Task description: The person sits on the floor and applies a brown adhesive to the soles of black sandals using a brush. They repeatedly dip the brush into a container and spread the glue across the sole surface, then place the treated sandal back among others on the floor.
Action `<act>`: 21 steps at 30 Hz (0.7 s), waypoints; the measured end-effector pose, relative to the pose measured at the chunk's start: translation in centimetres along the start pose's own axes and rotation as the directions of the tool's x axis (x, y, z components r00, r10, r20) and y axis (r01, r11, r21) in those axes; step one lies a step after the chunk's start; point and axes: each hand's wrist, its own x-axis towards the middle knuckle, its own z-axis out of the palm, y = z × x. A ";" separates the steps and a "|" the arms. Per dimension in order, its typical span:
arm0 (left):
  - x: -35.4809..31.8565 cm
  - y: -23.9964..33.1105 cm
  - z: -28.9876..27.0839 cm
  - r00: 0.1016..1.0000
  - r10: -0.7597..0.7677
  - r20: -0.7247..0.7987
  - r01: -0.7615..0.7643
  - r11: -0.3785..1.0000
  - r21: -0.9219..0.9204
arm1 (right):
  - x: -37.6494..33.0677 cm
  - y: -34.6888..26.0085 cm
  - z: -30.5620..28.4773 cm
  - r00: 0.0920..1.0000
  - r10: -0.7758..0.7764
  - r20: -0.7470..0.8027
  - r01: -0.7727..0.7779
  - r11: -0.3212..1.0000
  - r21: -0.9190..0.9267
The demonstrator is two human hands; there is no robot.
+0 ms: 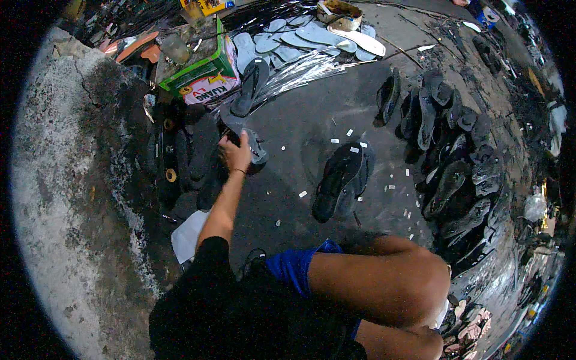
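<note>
My left hand (pixel 236 156) reaches forward on the left side of the work surface. Its thumb and fingers are apart at the near edge of a grey flip-flop (pixel 257 146), and I cannot see a firm grip on it. Just beyond, a dark flip-flop sole (pixel 251 90) with a small white label at its tip lies over the grey one. To the right of the hand rests a pair of black flip-flops (pixel 341 180), stacked at a slight offset, with white labels at the far end. My right hand does not show.
A green-edged carton (pixel 201 75) stands at the far left, beside grey sole pieces (pixel 300 39) and shiny strips (pixel 306 73). Many black sandals (pixel 450 180) are heaped on the right. Small white labels (pixel 303 194) lie scattered. White paper (pixel 188 236) sits near my left forearm.
</note>
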 end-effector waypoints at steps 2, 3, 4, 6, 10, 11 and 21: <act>3.8 -4.3 1.9 0.890 -0.389 0.237 0.404 0.915 -0.016 | -0.1 -0.1 0.4 1.000 -0.010 0.012 0.010 1.000 0.006; 4.9 -6.2 3.2 0.822 -0.463 0.331 0.499 0.866 -0.029 | -0.2 -0.1 0.5 1.000 -0.014 0.019 0.014 1.000 0.009; 4.7 -6.8 4.5 0.731 -0.524 0.437 0.594 0.804 -0.029 | -0.3 -0.1 0.3 1.000 -0.020 0.012 0.020 1.000 0.006; 2.0 -1.4 5.0 0.669 -0.471 0.575 0.475 0.866 0.157 | 0.0 0.1 -1.2 0.999 -0.024 -0.046 0.024 1.000 -0.010; 3.1 -2.6 3.9 0.630 -0.455 0.629 0.465 0.870 0.164 | -0.7 -0.1 -0.5 0.999 -0.037 -0.024 0.038 0.999 0.013; 3.7 -3.1 3.8 0.585 -0.437 0.683 0.499 0.858 0.121 | -0.8 -0.2 -0.6 0.999 -0.039 -0.023 0.039 0.999 0.017; 1.7 -1.2 2.4 0.653 -0.414 0.634 0.373 0.904 0.206 | -2.2 0.4 -1.5 0.999 -0.036 -0.038 0.037 0.999 0.012</act>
